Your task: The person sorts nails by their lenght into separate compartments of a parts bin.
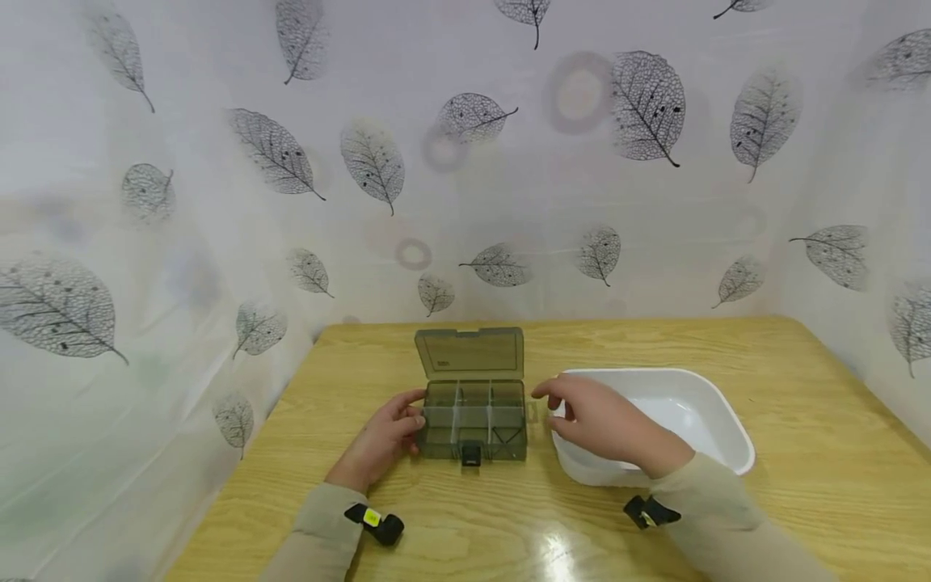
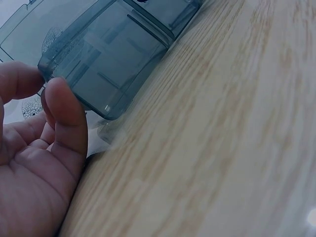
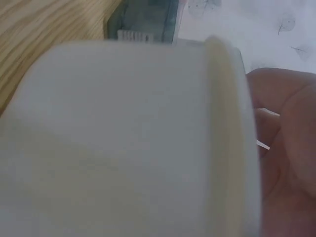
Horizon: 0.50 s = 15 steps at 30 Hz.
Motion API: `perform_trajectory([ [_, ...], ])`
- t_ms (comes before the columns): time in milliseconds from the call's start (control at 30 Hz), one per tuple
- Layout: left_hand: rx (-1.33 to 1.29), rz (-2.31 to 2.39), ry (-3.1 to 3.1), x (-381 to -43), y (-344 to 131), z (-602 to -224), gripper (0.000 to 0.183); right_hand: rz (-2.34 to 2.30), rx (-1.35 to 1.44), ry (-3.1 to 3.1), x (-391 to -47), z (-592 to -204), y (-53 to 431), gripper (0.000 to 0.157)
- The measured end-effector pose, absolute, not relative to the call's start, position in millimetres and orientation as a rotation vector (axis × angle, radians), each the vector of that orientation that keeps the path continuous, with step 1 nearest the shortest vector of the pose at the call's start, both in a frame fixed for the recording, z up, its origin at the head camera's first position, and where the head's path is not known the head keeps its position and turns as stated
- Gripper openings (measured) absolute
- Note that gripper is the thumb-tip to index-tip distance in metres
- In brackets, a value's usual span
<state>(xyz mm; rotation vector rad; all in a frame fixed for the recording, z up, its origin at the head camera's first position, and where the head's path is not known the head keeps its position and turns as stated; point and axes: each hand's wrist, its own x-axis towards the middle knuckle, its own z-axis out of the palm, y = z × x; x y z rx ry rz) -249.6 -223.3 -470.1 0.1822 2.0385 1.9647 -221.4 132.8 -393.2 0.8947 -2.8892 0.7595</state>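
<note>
A smoky grey, see-through compartment box [image 1: 473, 419] stands on the table with its hinged lid [image 1: 469, 353] raised at the back. A black latch [image 1: 471, 455] is on its front. Thin dark lines, perhaps small sticks, show in the front right compartment. My left hand [image 1: 387, 430] holds the box's left side, thumb and forefinger at its edge; the left wrist view shows those fingertips at a corner of the box [image 2: 113, 59]. Over the left end of a white tray [image 1: 716, 404] hovers my right hand [image 1: 607, 416], its fingers loosely bent and nothing visible between them.
A light wooden table [image 1: 465, 517] carries the box and the tray. Behind and beside it hangs a pale curtain [image 1: 509, 202] with a leaf print. In the right wrist view, the tray's outer wall [image 3: 113, 128] hides much of the scene.
</note>
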Motion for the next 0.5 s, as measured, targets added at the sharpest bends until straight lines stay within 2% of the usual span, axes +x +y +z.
perform_trajectory([
  [267, 0.181, 1.962, 2.045, -249.5, -221.8, -470.6, 0.057, 0.726, 0.912, -2.847, -222.3, -398.4, 165.8, 0.032],
  [500, 0.175, 1.969, 2.038, -249.5, -221.8, -470.0, 0.058, 0.680, 0.809, -2.934, -226.5, -402.3, 199.3, 0.031],
])
